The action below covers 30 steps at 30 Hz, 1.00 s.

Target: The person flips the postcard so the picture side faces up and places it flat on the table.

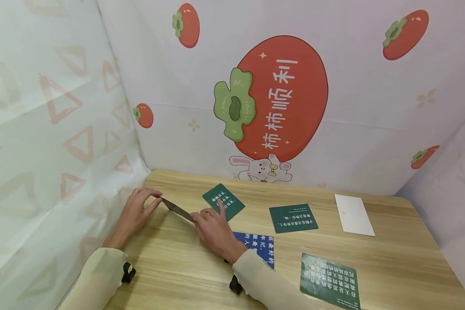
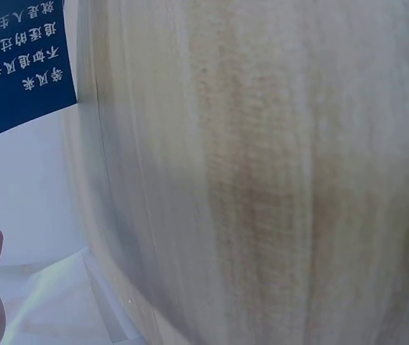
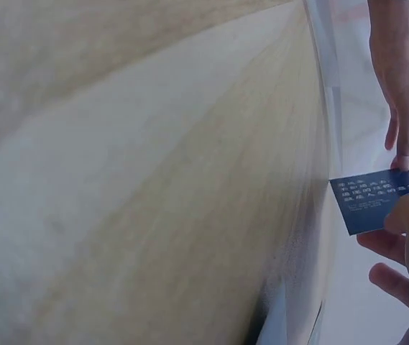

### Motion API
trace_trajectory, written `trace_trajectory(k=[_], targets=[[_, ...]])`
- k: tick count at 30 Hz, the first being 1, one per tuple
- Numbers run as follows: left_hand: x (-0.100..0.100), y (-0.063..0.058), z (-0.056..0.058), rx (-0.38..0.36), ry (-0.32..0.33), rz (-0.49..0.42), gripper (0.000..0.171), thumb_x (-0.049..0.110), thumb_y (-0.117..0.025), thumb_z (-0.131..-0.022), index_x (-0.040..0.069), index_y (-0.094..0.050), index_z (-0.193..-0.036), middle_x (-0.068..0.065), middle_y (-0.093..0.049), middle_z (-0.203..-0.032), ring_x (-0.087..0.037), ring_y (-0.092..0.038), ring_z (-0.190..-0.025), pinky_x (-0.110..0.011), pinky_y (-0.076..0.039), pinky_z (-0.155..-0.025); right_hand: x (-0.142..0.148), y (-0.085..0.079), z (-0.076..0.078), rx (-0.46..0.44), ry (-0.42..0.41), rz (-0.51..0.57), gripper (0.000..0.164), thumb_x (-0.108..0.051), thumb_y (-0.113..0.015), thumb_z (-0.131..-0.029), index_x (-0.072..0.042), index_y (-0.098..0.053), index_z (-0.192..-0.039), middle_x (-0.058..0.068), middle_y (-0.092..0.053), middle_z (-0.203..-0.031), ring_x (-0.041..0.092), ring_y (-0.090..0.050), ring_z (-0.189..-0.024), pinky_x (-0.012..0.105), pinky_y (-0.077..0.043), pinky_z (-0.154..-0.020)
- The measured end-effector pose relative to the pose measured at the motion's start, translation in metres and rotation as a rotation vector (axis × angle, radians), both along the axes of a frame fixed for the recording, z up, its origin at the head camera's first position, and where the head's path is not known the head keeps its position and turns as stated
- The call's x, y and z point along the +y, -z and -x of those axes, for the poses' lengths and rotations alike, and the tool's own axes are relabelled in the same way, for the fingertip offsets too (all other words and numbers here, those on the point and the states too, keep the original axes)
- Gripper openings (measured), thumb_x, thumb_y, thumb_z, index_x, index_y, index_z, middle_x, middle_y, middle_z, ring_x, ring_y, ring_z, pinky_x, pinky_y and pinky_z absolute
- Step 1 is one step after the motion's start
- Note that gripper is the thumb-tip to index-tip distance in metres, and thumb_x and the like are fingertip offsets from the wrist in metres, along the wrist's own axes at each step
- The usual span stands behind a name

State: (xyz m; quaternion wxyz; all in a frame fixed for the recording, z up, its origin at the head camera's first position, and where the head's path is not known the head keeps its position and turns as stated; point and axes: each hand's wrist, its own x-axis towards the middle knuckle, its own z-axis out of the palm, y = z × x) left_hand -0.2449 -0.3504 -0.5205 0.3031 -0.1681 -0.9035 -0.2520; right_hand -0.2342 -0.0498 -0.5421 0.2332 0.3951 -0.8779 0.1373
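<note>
Both hands hold a dark blue card (image 1: 176, 209) with white printed lines, tilted up over the left part of the table. Thumb and fingers of the left hand (image 1: 137, 213) pinch its far left end. At the other end, the right hand (image 1: 215, 230) grips the card. White text on the card (image 3: 373, 205) faces the right wrist view, where both hands meet it. Just beyond the right hand lies a green card (image 1: 223, 201), partly overlapped by a raised finger. A blue card (image 1: 264, 245) lies partly hidden under the right wrist and sleeve.
On the wooden table (image 1: 178, 275) to the right lie a green card (image 1: 293, 218), a larger green card (image 1: 328, 280) near the front and a white card (image 1: 354, 214). White printed sheets (image 1: 170, 142) enclose the table's back and sides.
</note>
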Motion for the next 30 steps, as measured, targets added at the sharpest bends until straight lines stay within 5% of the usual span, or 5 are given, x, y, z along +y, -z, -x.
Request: trace_trajectory(k=[3,7,13,20,30], targets=[[0.0002,-0.0002,-0.0007,-0.005,-0.002,-0.001,0.018,-0.001,-0.082,-0.092,0.005,-0.078,-0.109,-0.012,-0.080,-0.103,-0.040,-0.064,-0.110,-0.057,-0.043,-0.098,0.0003,0.0007,0.0002,-0.025,0.007,0.005,0.034,-0.023,-0.066,-0.110,-0.022,-0.066,-0.144,-0.006,-0.082,-0.116,0.016,-0.072,-0.121,0.069,-0.037,-0.124],[0.0003,-0.0008,-0.0009,-0.024,-0.005,0.001,0.016,0.000,-0.081,-0.095,0.007,-0.079,-0.109,-0.012,-0.080,-0.103,-0.039,-0.063,-0.111,-0.056,-0.043,-0.099,0.0010,0.0004,0.0002,-0.093,-0.023,0.041,0.043,-0.020,-0.064,-0.111,-0.018,-0.057,-0.153,-0.001,-0.081,-0.119,0.017,-0.074,-0.116,0.056,-0.043,-0.125],[0.0005,-0.0009,-0.0008,-0.041,-0.004,0.005,0.014,0.001,-0.079,-0.096,0.007,-0.079,-0.110,-0.012,-0.079,-0.104,-0.037,-0.063,-0.110,-0.054,-0.043,-0.099,0.0020,0.0009,-0.0002,-0.175,-0.051,0.069,0.052,-0.021,-0.062,-0.112,-0.016,-0.047,-0.162,0.003,-0.080,-0.123,0.014,-0.074,-0.114,0.030,-0.061,-0.100],[0.0005,-0.0030,-0.0019,-0.037,-0.004,0.013,0.014,0.001,-0.078,-0.097,0.006,-0.079,-0.110,-0.012,-0.079,-0.103,-0.037,-0.064,-0.108,-0.054,-0.043,-0.098,0.0027,-0.0003,0.0004,-0.202,-0.044,0.068,0.058,-0.021,-0.063,-0.111,-0.014,-0.042,-0.165,0.006,-0.079,-0.124,0.017,-0.075,-0.117,0.032,-0.062,-0.099],[-0.0005,-0.0017,-0.0046,-0.049,0.007,0.030,0.015,0.000,-0.078,-0.097,0.006,-0.079,-0.111,-0.011,-0.078,-0.102,-0.037,-0.064,-0.107,-0.055,-0.044,-0.097,0.0018,-0.0019,-0.0005,-0.215,-0.004,0.026,0.086,-0.020,-0.067,-0.108,-0.010,-0.014,-0.175,0.005,-0.082,-0.112,0.021,-0.075,-0.116,0.040,-0.058,-0.109]])
